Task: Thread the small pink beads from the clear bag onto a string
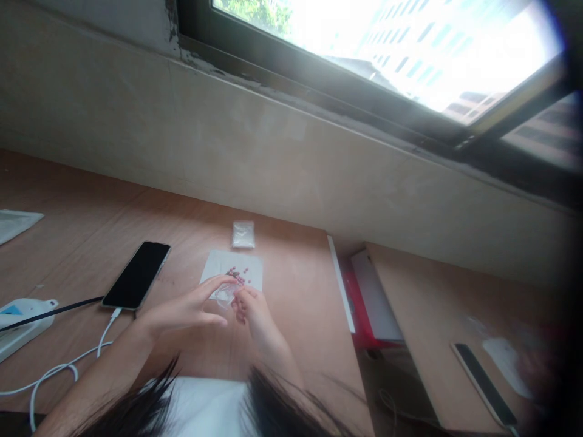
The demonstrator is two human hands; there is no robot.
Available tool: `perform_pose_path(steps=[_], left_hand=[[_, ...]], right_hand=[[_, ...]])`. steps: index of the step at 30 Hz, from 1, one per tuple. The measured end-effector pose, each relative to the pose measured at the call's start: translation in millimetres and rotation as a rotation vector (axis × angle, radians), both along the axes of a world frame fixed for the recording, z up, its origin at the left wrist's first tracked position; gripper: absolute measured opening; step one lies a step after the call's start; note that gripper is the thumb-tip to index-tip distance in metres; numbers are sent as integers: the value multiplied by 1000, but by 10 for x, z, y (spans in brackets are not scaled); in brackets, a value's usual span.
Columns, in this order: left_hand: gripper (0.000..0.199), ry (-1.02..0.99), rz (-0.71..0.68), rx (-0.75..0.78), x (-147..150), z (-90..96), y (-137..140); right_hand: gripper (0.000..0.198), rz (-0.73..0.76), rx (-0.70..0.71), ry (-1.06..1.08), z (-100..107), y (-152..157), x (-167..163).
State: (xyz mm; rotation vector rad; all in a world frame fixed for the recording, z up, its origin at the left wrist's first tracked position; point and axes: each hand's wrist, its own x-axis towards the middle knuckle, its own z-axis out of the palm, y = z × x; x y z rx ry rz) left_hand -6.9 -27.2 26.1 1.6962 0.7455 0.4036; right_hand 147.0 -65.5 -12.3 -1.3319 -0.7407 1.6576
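Small pink and dark beads lie loose on a white sheet on the wooden table. At the sheet's near edge is a clear, thin looped strand, which looks like a coil of transparent cord. My right hand has its fingers closed in a pinch at the right side of the coil. To the left, my left hand is open, thumb and fingers apart around the coil's left side. Whether its fingertips touch the coil or beads cannot be made out.
A small clear packet lies behind the sheet. A black phone with a white cable is at left, near a white power strip. Across a gap at right, another table holds a second phone.
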Motion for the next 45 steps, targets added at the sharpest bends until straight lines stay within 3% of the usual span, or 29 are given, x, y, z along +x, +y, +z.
perform_pose_path(steps=[5, 7, 10, 12, 15, 20, 26, 30, 33, 36, 40, 43, 45], left_hand=[[41, 18, 181, 7, 12, -146, -19], [39, 44, 212, 38, 1, -155, -2], [38, 85, 183, 87, -22, -142, 36], [36, 111, 150, 111, -31, -151, 57], [37, 134, 121, 152, -38, -208, 74], [37, 155, 139, 195, -36, -374, 91], [39, 153, 160, 253, 7, -642, 121], [39, 171, 180, 281, 14, -694, 132], [37, 183, 188, 266, 11, -627, 137], [36, 187, 212, 247, 14, -545, 134], [36, 204, 207, 229, 28, -526, 136], [37, 190, 196, 224, 43, -594, 152], [39, 179, 189, 231, 48, -656, 163]], right_hand=[[28, 29, -46, 81, -158, 4, 32], [29, -80, 17, -106, -325, 9, 92], [22, -311, 198, -602, -599, 19, 210], [17, -303, 255, -808, -734, 24, 281], [8, -206, 301, -930, -829, 29, 347], [8, -186, 317, -934, -767, 48, 332], [19, -72, 423, -660, -530, 145, 102], [19, -164, 389, -894, -670, 238, 191], [11, -93, 370, -1097, -855, 293, 348], [8, -34, 356, -1165, -921, 315, 412], [8, -78, 393, -1006, -783, 296, 292], [16, -33, 461, -765, -651, 319, 169], [19, -31, 447, -741, -631, 380, 154]])
